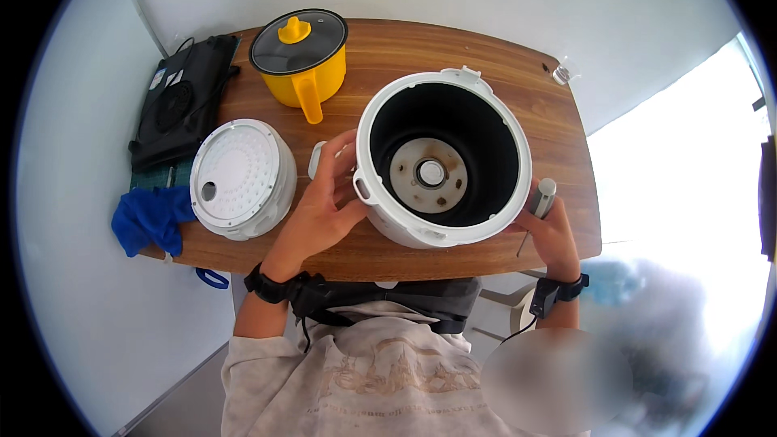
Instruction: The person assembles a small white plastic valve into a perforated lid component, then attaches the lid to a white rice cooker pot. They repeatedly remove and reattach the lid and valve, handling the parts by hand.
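Fingers of the left hand (328,206) curled against the left rim of the white rice cooker body (443,158), which stood open at the table's (486,61) near middle; the right hand (550,231) was clenched on a grey-handled screwdriver (541,202) at the body's right side; the detached lid (241,178) lay to the left, a yellow pot (301,61) at the far edge. The body looked rigid, bulky and smooth-walled, likely slippery; its thick rim seemed the safest hold.
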### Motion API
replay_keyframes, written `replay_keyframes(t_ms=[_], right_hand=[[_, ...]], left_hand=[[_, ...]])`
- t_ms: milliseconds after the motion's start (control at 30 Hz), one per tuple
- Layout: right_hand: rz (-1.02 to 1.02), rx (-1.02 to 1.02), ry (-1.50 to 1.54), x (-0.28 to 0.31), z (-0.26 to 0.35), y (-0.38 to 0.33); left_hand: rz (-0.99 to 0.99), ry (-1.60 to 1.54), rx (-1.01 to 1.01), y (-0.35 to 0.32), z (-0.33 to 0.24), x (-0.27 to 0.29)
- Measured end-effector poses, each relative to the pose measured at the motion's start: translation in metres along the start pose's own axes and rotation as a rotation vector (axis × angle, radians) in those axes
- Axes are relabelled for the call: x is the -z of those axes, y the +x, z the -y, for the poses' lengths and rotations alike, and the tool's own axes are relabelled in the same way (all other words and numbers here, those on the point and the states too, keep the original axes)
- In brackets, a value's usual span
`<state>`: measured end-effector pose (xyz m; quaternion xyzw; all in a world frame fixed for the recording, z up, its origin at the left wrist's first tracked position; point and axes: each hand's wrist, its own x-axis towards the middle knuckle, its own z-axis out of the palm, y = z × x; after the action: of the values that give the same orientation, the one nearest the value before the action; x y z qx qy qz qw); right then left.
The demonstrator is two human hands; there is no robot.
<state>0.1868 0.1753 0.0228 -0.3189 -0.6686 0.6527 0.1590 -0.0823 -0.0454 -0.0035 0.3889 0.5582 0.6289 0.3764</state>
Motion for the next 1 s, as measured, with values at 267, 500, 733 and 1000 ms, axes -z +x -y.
replay_keyframes(t_ms=[267, 500, 733, 1000], right_hand=[[0.053, 0.004, 0.037, 0.004, -0.004, 0.000], [-0.011, -0.013, -0.075, 0.005, 0.009, 0.004], [-0.213, -0.047, -0.644, 0.032, 0.004, 0.043], [-0.114, 0.239, -0.750, 0.042, -0.046, 0.074]], left_hand=[[-0.012, 0.056, -0.013, -0.003, -0.001, 0.001], [-0.042, 0.197, 0.057, -0.009, -0.007, 0.007], [-0.150, 0.521, 0.149, -0.029, -0.014, 0.025], [-0.232, 0.924, 0.225, -0.054, -0.013, 0.035]])
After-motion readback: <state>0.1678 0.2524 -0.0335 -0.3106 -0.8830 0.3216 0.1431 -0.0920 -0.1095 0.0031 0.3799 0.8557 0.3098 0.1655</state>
